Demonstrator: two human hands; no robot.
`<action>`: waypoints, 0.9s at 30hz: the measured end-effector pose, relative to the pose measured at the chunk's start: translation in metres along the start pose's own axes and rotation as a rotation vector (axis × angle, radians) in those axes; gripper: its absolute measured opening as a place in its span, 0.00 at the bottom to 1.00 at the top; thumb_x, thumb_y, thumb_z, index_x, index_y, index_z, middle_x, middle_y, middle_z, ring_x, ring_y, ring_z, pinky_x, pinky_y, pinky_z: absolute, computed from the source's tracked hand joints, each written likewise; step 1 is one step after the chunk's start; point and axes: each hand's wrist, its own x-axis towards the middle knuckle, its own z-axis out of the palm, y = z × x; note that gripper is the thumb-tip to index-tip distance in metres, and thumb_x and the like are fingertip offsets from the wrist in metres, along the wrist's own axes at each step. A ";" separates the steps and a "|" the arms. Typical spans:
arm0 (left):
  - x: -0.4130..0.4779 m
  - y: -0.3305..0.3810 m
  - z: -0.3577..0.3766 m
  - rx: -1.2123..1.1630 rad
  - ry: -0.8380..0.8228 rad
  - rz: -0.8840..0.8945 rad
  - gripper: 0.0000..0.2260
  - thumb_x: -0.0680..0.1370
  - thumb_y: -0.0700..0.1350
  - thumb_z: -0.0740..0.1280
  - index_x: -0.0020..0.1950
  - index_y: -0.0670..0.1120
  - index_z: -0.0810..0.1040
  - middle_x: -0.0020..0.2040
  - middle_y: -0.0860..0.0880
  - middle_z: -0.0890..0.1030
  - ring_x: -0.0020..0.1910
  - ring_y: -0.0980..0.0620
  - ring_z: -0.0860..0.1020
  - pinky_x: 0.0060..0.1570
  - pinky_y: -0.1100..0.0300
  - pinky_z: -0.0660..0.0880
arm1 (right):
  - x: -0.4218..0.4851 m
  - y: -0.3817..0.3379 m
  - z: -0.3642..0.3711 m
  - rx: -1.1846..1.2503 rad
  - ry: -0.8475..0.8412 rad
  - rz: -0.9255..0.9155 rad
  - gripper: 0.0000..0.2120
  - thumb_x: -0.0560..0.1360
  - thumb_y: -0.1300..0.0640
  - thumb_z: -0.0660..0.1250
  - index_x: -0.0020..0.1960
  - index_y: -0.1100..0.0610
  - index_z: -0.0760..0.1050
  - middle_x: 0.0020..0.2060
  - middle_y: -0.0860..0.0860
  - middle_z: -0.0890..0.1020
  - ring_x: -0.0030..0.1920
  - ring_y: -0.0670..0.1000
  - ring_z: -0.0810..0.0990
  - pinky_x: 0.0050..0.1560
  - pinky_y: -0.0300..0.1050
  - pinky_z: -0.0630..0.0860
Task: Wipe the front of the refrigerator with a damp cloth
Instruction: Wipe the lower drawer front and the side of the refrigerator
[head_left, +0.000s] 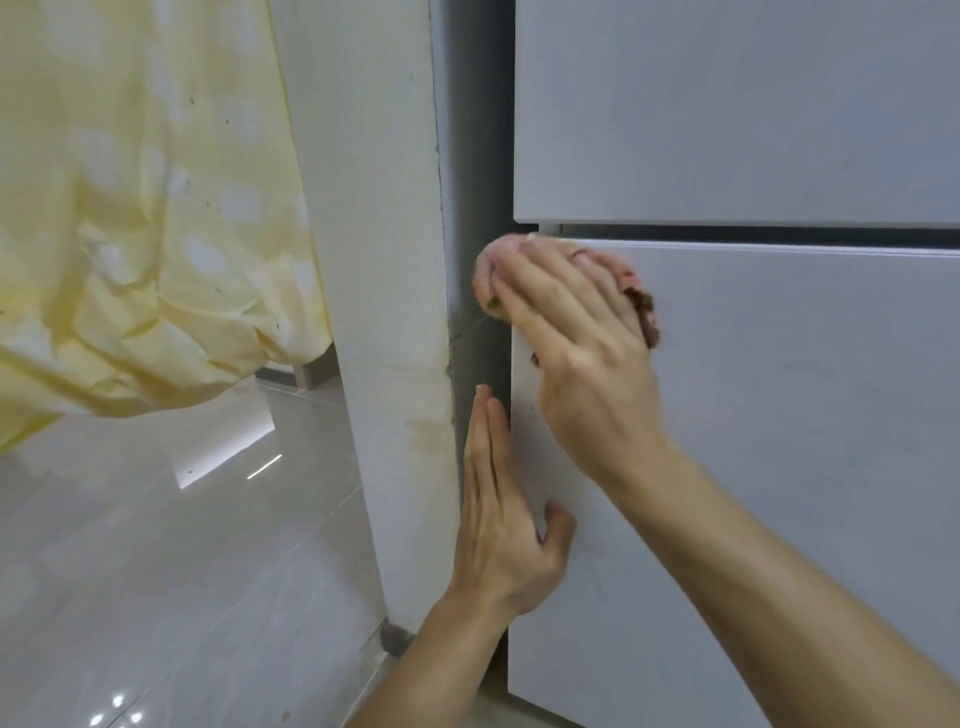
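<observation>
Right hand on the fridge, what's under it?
A pinkish cloth, pressed by the right hand against the lower door's top left corner. Only its edges show; the rest is covered.

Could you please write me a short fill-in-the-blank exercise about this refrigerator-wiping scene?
The right hand presses a ____ cloth against the refrigerator.
The cloth sits at the top-left corner of the ____ door.
The left hand rests, fingers straight, on that door's ____ edge.
A pale ____ fabric hangs left of the wall.
Missing words: pink; lower; left; yellow.
</observation>
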 end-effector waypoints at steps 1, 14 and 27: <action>0.000 0.000 0.001 0.002 0.009 -0.001 0.42 0.79 0.49 0.63 0.85 0.38 0.42 0.87 0.46 0.41 0.86 0.47 0.43 0.84 0.55 0.45 | -0.012 -0.002 0.002 0.007 -0.049 -0.037 0.23 0.81 0.70 0.55 0.73 0.64 0.77 0.73 0.58 0.77 0.76 0.59 0.73 0.80 0.55 0.65; -0.022 -0.007 -0.015 0.100 -0.113 0.038 0.45 0.75 0.47 0.62 0.86 0.42 0.42 0.87 0.48 0.42 0.86 0.48 0.44 0.83 0.58 0.43 | -0.165 0.024 -0.056 0.056 -0.401 -0.121 0.21 0.81 0.70 0.61 0.70 0.60 0.80 0.71 0.56 0.80 0.72 0.59 0.78 0.69 0.58 0.77; 0.027 -0.003 -0.018 0.086 0.185 0.092 0.40 0.70 0.27 0.57 0.84 0.33 0.53 0.85 0.35 0.53 0.86 0.42 0.51 0.85 0.47 0.49 | -0.076 0.016 -0.029 0.006 0.188 0.080 0.15 0.83 0.69 0.66 0.67 0.62 0.82 0.58 0.58 0.86 0.58 0.61 0.84 0.60 0.56 0.77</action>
